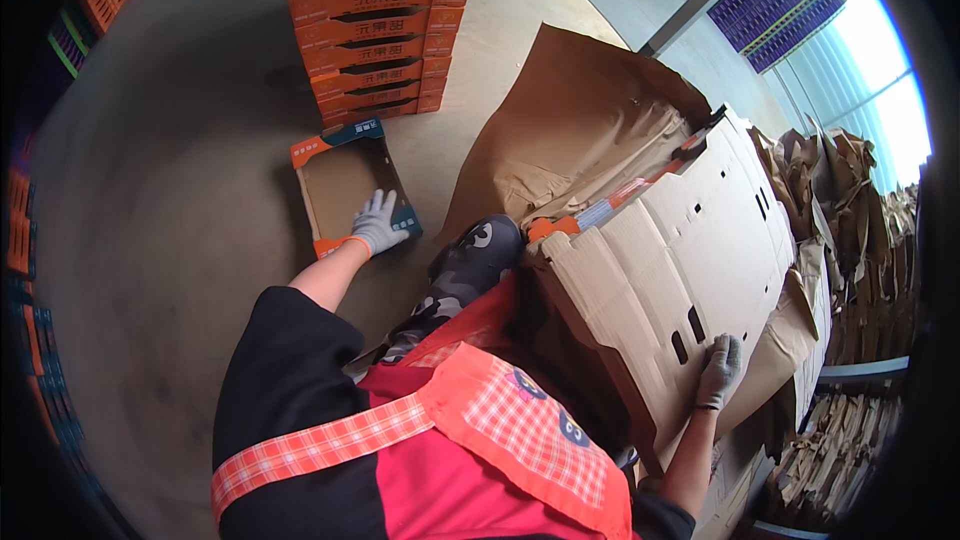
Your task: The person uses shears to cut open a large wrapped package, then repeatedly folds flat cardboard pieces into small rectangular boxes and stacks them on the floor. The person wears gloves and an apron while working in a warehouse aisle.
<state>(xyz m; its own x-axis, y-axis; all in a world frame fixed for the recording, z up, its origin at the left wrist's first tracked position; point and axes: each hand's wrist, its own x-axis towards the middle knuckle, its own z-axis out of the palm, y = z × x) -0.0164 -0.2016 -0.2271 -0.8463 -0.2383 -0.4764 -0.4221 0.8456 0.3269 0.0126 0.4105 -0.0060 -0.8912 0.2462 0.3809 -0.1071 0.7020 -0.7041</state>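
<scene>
My left hand (380, 223), in a light grey work glove, is open with its fingers spread at the near right corner of a shallow cardboard tray (335, 185). The tray has orange and teal walls and a plain brown inside, and it sits on the floor. My right hand (722, 372), gloved too, lies with extended fingers against the pale face of a thick stack of flat cardboard blanks (660, 265). That stack leans at my right, its blanks pierced by dark slots. Brown wrapping paper (570, 120) spreads open behind and around it.
Beyond the tray rises a tall stack of orange cartons (375, 30). My boot (485, 245) stands between the tray and the blanks. Bundles of brown cardboard (850, 210) line the right side; purple crates (775, 5) are piled farther back. More crates (45, 370) run along the left edge.
</scene>
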